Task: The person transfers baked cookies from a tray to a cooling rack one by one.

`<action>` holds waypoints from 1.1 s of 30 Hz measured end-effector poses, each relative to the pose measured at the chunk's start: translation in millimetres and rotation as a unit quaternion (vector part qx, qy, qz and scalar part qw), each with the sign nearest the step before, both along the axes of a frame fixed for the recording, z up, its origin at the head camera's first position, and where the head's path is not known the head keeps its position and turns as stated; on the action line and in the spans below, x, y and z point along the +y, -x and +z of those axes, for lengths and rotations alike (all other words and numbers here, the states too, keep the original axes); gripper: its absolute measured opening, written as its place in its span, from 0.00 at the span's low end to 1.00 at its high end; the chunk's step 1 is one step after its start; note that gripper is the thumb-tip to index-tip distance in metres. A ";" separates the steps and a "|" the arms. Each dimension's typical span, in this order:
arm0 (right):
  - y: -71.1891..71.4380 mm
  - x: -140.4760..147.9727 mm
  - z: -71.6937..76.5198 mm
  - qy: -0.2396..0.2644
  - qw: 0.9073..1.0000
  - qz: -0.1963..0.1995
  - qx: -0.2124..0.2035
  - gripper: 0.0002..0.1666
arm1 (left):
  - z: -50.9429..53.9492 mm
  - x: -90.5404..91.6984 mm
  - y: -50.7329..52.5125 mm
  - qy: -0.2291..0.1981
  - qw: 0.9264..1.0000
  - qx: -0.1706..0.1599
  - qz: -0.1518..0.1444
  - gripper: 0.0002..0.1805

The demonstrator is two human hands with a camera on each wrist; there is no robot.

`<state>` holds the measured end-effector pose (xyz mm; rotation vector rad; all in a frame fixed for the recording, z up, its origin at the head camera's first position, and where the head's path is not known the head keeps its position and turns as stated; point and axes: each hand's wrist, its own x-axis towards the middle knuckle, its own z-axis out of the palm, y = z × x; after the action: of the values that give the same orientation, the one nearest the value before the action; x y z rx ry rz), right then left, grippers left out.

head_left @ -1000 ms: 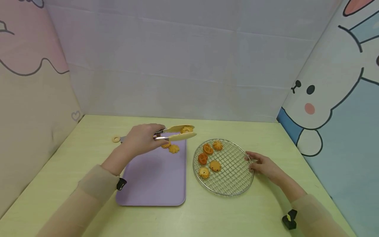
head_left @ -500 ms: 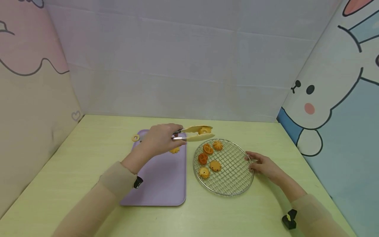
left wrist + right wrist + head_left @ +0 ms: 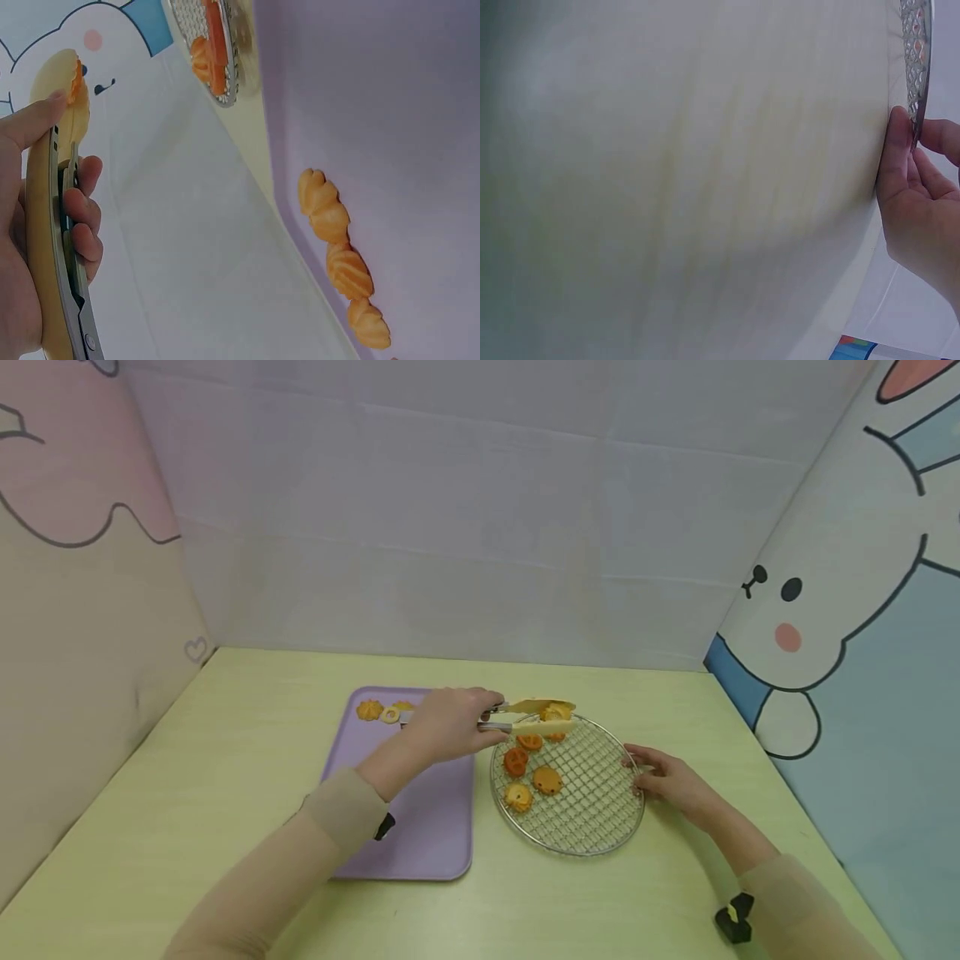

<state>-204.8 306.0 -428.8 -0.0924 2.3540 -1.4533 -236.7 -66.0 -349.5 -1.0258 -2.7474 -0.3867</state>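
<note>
My left hand (image 3: 455,724) grips metal tongs with cream-coloured tips (image 3: 534,727), in the head view above the back left of a round wire rack (image 3: 596,802). Between the tips is a golden cookie (image 3: 556,711); in the left wrist view only the edge of this cookie (image 3: 76,81) shows. On the rack's left part lie several cookies, among them a reddish-brown one (image 3: 515,762), a round one (image 3: 547,780) and a pale ridged one (image 3: 518,797). At the right rim my right hand (image 3: 678,785) holds the rack, its thumb and fingers about the edge in the right wrist view.
A purple tray (image 3: 442,835) lies left of the rack, partly under my left arm. Ridged cookies (image 3: 349,270) sit in a row along its back edge. The pale table (image 3: 570,910) is bounded by a white back wall (image 3: 480,527) and printed side panels.
My left hand has moved right with the tongs and the cookie, from above the tray to above the rack. The right hand has stayed at the rim.
</note>
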 end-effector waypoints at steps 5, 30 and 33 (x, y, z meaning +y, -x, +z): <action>-0.8 0.6 -0.7 -0.002 1.000 -0.001 -0.002 0.37 | -11.6 12.5 3.0 0.026 0.999 0.009 -0.018 0.26; -2.2 0.9 1.3 0.017 1.000 0.006 -0.003 0.37 | -48.8 50.3 19.6 0.138 0.989 -0.053 -0.016 0.30; -2.2 0.3 1.5 0.018 1.000 0.005 -0.003 0.37 | -53.9 50.1 22.3 0.140 0.989 -0.046 -0.017 0.30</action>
<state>-202.6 306.3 -427.3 -0.1087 2.3204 -1.4887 -259.0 -15.9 -403.5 -1.1466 -2.9301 -0.0523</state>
